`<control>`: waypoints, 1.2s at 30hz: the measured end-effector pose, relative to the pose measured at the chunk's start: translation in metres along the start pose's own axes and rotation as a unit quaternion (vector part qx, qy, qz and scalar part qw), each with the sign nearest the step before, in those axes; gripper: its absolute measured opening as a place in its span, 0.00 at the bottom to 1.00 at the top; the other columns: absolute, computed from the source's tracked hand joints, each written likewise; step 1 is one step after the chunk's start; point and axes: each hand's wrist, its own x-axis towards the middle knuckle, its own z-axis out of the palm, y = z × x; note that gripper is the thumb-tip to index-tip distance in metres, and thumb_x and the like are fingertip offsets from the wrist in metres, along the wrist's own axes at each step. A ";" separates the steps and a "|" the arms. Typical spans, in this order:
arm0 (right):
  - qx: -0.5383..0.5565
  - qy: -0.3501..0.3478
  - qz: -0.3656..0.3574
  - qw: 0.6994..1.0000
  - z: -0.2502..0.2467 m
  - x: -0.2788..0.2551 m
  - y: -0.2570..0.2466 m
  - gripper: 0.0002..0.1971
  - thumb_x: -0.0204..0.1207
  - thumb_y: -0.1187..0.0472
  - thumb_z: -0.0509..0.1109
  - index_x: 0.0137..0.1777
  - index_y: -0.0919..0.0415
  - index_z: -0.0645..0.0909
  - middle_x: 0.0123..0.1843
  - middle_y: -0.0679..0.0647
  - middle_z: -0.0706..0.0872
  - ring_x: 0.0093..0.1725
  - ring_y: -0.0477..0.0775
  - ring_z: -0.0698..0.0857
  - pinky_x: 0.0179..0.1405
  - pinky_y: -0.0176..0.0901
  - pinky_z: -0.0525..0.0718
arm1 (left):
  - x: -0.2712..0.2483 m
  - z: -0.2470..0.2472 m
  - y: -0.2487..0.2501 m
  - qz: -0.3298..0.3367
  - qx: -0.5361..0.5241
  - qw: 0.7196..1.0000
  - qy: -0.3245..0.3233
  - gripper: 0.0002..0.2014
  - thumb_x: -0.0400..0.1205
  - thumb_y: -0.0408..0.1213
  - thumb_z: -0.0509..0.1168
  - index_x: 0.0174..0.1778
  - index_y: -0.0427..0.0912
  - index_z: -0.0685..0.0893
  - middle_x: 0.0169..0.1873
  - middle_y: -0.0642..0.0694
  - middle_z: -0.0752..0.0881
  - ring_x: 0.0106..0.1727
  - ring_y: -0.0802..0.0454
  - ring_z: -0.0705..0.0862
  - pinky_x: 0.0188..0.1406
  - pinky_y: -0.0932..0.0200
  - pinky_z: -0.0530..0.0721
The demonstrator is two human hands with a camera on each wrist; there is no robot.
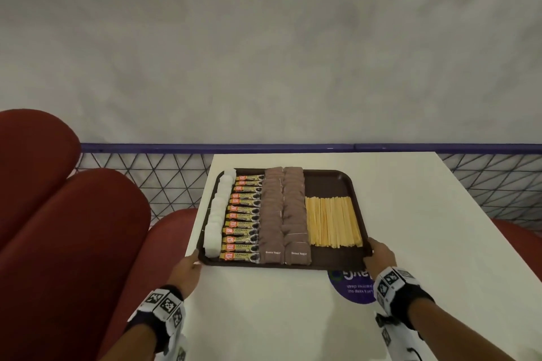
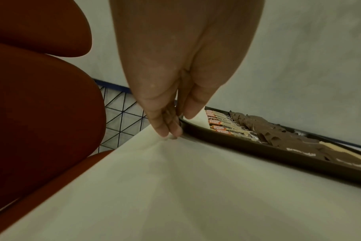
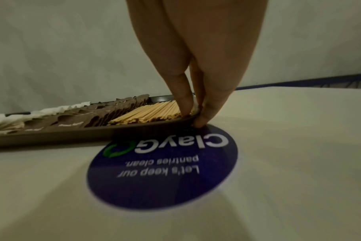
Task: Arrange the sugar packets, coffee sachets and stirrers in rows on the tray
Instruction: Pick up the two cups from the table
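A dark brown tray [image 1: 331,179] sits on the white table. From left to right it carries a row of white sugar packets [image 1: 218,214], a row of coffee sachets [image 1: 243,220], two rows of brown sugar packets [image 1: 283,214] and a bundle of wooden stirrers [image 1: 333,221]. My left hand [image 1: 192,262] pinches the tray's near left corner [image 2: 182,124], thumb above the rim and fingers below. My right hand [image 1: 377,252] pinches the near right corner [image 3: 193,117] the same way, with the thumb beside the stirrers [image 3: 153,112].
A round blue sticker [image 3: 165,166] lies on the table [image 1: 425,243] partly under the tray's near right edge. Red cushioned seats [image 1: 67,228] stand left of the table. A blue-topped wire mesh rail [image 1: 146,179] runs behind, before a grey wall.
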 end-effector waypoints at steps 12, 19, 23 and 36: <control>-0.069 -0.012 -0.005 0.998 0.000 0.038 -0.028 0.22 0.76 0.76 0.59 0.71 0.69 0.69 0.65 0.67 0.78 0.64 0.64 0.79 0.60 0.45 0.77 | 0.038 -0.001 0.021 0.013 0.085 0.996 0.008 0.22 0.85 0.24 0.50 0.77 0.31 0.64 0.68 0.32 0.74 0.67 0.39 0.75 0.66 0.57 0.70; -0.065 -0.006 0.001 0.998 0.001 0.036 -0.030 0.23 0.79 0.72 0.59 0.74 0.68 0.65 0.70 0.66 0.74 0.69 0.62 0.75 0.67 0.44 0.73 | 0.038 0.002 0.019 0.008 0.081 0.997 0.011 0.23 0.85 0.23 0.50 0.78 0.32 0.63 0.70 0.30 0.73 0.70 0.37 0.74 0.70 0.54 0.68; -0.063 -0.026 -0.005 0.998 -0.002 0.034 -0.028 0.24 0.80 0.70 0.59 0.76 0.66 0.62 0.72 0.65 0.73 0.70 0.62 0.75 0.68 0.46 0.73 | 0.038 -0.002 0.018 -0.004 0.058 0.998 0.013 0.26 0.82 0.19 0.52 0.78 0.32 0.63 0.75 0.32 0.69 0.76 0.36 0.68 0.76 0.50 0.62; -0.215 -0.088 -0.062 0.971 -0.120 -0.024 0.078 0.35 0.78 0.52 0.65 0.81 0.57 0.53 0.80 0.59 0.58 0.79 0.63 0.58 0.77 0.53 0.62 | -0.060 0.068 0.110 0.230 0.091 0.965 0.089 0.28 0.78 0.23 0.65 0.76 0.32 0.68 0.74 0.31 0.69 0.75 0.33 0.65 0.76 0.40 0.61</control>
